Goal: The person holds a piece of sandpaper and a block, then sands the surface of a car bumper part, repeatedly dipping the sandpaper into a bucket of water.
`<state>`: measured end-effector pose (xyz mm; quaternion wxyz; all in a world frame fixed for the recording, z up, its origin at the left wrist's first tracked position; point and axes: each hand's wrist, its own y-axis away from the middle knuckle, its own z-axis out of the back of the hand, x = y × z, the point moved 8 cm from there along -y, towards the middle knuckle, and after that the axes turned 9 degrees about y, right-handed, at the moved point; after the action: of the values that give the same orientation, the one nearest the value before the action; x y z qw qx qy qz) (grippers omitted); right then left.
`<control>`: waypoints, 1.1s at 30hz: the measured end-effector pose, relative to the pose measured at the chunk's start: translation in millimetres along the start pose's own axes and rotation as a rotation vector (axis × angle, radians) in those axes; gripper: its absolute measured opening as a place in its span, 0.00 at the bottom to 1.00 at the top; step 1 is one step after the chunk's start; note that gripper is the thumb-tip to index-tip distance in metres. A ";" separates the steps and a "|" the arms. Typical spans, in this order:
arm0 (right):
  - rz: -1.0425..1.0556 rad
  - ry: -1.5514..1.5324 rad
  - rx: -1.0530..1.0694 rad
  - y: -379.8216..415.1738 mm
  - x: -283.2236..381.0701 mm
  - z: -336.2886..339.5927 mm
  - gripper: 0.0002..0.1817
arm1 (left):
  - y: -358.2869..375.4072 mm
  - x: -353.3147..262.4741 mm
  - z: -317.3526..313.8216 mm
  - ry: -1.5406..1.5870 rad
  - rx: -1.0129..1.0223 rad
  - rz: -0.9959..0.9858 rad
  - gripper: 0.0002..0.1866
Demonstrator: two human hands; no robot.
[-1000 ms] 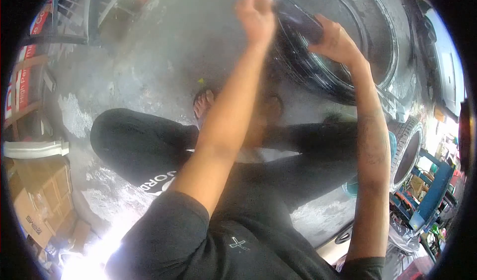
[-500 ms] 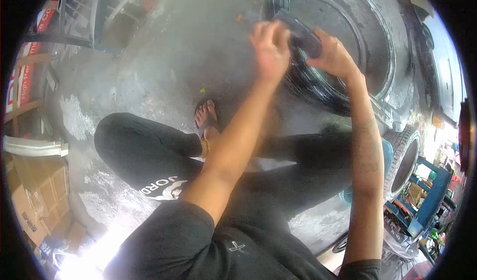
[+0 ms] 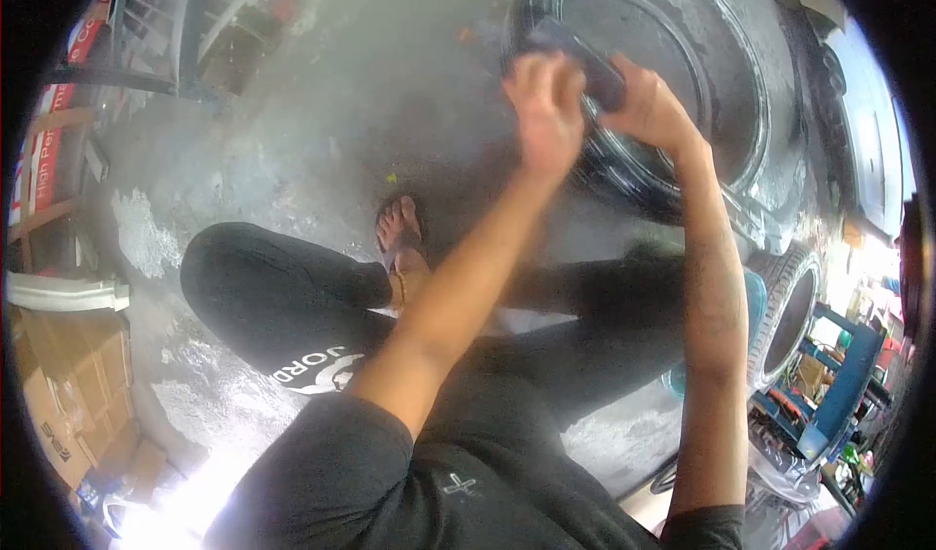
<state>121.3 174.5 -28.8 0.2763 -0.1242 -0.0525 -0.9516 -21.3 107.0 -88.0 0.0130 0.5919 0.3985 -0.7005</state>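
Note:
A dark oblong block with rounded ends is held over the near-left side of a black tire that lies flat on the floor and looks wet. My right hand is wrapped round the block's lower right end. Just left of it, my left hand is curled at the block's near side, its fingers smeared by motion; I cannot tell what it pinches. The block hides part of the tire's sidewall.
Grey concrete floor spreads to the left of the tire. Another tire stands at the right beside a blue metal frame. Cardboard boxes and a dark rack line the left side. My sandaled foot is near the middle.
My left hand has shifted slightly right and down, nearer my body, along the block. The block and my right hand stay almost in place, while the view has moved a little.

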 end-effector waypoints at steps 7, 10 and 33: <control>-0.057 -0.009 0.055 3.4 3.3 -2.8 0.36 | -51.8 84.6 17.8 -0.012 -0.124 0.140 0.17; -0.020 0.020 0.015 1.4 -1.6 0.0 0.38 | -36.7 41.6 22.8 0.058 -0.101 0.137 0.20; -0.033 0.039 0.028 0.8 3.2 -3.5 0.39 | 1.8 65.7 37.4 -0.324 0.413 0.183 0.48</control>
<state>118.3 171.6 -31.3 0.2630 -0.1007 -0.0626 -0.9575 -70.8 114.1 -144.8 0.0187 0.4960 0.1849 -0.8482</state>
